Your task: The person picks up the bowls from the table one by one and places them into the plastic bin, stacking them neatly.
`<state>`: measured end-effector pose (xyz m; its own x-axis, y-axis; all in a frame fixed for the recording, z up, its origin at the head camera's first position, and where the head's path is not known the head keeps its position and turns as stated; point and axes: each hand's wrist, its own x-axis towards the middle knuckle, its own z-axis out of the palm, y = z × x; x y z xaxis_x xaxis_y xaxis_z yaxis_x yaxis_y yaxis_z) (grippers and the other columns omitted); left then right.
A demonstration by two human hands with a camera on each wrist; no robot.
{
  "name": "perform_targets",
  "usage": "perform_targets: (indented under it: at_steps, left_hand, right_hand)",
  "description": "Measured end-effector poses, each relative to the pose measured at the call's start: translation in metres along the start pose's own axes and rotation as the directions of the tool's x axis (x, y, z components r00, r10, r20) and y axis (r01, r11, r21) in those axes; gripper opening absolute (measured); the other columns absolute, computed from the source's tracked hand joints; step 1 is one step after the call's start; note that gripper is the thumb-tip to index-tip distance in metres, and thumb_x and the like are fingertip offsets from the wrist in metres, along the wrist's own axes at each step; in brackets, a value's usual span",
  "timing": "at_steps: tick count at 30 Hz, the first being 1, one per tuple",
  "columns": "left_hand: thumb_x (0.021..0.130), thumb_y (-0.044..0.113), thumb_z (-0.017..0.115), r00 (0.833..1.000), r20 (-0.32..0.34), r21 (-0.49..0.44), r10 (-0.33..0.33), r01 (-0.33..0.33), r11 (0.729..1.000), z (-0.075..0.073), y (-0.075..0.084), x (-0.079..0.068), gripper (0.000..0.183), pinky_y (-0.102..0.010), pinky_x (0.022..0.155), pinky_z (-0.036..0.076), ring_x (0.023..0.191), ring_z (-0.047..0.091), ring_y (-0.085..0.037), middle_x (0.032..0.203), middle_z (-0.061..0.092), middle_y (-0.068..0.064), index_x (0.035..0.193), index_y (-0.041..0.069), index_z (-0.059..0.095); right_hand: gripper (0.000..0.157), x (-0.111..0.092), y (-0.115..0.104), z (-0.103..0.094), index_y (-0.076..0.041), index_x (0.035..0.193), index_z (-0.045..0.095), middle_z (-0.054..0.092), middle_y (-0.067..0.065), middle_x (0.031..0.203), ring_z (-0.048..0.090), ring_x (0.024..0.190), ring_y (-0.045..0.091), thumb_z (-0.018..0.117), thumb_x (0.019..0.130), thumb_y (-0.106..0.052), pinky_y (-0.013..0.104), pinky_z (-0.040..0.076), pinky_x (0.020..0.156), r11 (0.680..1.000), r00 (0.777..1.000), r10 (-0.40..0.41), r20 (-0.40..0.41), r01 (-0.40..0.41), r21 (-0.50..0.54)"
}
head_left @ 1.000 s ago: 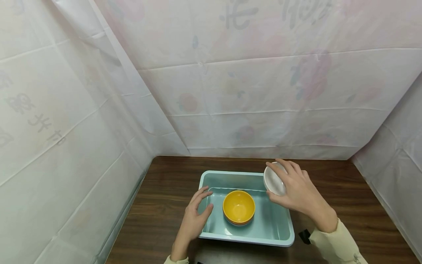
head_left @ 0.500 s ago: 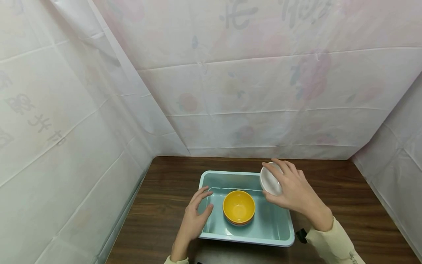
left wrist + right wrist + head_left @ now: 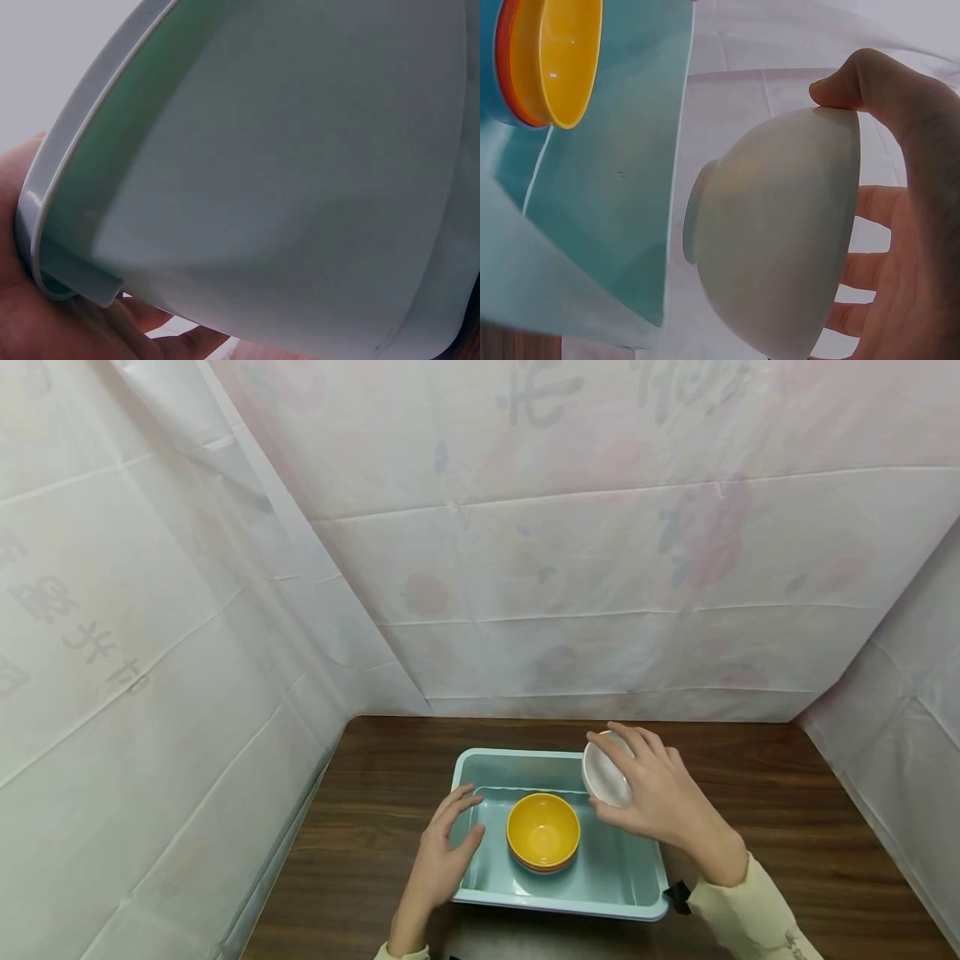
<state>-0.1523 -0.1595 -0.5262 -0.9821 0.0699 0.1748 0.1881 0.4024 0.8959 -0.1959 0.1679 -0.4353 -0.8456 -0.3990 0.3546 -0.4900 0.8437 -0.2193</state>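
Observation:
My right hand grips a white bowl across its rim, thumb on one side and fingers on the other. The bowl is tilted, its mouth toward my palm, above the right back part of a pale blue-green basin. Inside the basin stands a nested stack of bowls, a yellow bowl on top; orange and blue edges show below it in the right wrist view. My left hand is at the basin's left side, thumb and fingers spread apart over the rim, holding nothing between them.
The basin stands on a dark wood-grain table. White printed sheets hang behind the table and along both sides. A black piece shows by the right sleeve.
My right hand has moved a little to the left with the white bowl, closer to the yellow bowl. The left hand, basin and stack have stayed in place.

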Motion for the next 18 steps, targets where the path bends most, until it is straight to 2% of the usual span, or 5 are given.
perform_targets:
  at_steps: [18]
  left_hand:
    - [0.099, 0.027, 0.070, 1.000, 0.001, -0.003, 0.000, 0.000, 1.000, 0.0002, -0.0014, 0.0004, 0.032, -0.062, 0.116, 0.036, 0.148, 0.044, -0.027, 0.154, 0.051, 0.004, 0.131, 0.030, 0.066]
  right_hand:
    - [0.083, 0.0023, -0.0058, 0.0075, -0.027, 0.151, 0.050, 0.045, 0.014, 0.155, 0.047, 0.133, 0.041, 0.079, 0.078, -0.053, 0.067, 0.050, 0.087, 0.999, 1.000, -0.026, 0.011, 0.025, 0.019]
